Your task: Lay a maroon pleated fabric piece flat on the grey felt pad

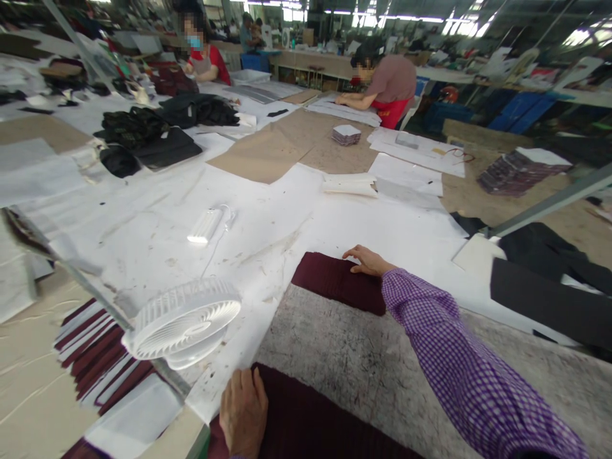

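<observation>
While the left hand [244,410] lies over the near edge of the big dark red cloth [306,417], its fingers curled close together, the right hand [367,261] is a little open, touching the small dark red cloth [338,280]. That small cloth lies at the far edge of the gray speckled board [335,338], right of the white fan [184,322].

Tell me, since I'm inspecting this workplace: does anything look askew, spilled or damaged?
The white table covering looks creased and smudged. The grey surface beside the smaller maroon cloth has dark scuffs, perhaps wear. I see no spill.
</observation>
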`<state>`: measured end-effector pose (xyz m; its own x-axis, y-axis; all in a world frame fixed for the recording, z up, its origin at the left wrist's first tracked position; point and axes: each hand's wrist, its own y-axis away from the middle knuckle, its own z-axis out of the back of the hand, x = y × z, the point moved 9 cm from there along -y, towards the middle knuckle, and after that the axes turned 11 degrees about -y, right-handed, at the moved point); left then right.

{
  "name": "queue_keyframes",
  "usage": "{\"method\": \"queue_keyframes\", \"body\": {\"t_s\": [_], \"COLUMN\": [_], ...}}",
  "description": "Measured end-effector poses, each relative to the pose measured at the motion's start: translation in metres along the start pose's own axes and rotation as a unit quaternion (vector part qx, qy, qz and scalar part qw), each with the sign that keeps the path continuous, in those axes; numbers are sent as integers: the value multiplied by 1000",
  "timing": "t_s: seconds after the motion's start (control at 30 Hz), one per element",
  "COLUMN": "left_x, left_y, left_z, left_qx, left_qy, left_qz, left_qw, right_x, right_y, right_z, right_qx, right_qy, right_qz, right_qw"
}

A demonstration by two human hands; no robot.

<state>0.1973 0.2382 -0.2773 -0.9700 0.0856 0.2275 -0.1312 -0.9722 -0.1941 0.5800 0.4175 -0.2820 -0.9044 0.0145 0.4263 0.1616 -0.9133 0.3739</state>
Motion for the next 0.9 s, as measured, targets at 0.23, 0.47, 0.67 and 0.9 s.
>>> {"method": "queue_keyframes", "body": {"t_s": [0.23,0.47,0.67,0.9], "left_x": [0,0,1,1], "left_y": [-1,0,1,0], "left_z": [0,-2,-2,-2], "left_qx": [4,8,4,7], "left_qy": [5,7,10,6], "left_qz": [-2,-2,-2,-3], "left_qw": [1000,1000,1000,1000], "right_x": [12,1,-5,2], "right_y": [-23,-19,-12,-3], "right_z": [-7,-9,-10,-8], "right_qx": [59,22,-31,-50], "right_qy": [36,43,26,15], "right_qz": [18,4,5,31], "right_qw": [997,999,999,998]}}
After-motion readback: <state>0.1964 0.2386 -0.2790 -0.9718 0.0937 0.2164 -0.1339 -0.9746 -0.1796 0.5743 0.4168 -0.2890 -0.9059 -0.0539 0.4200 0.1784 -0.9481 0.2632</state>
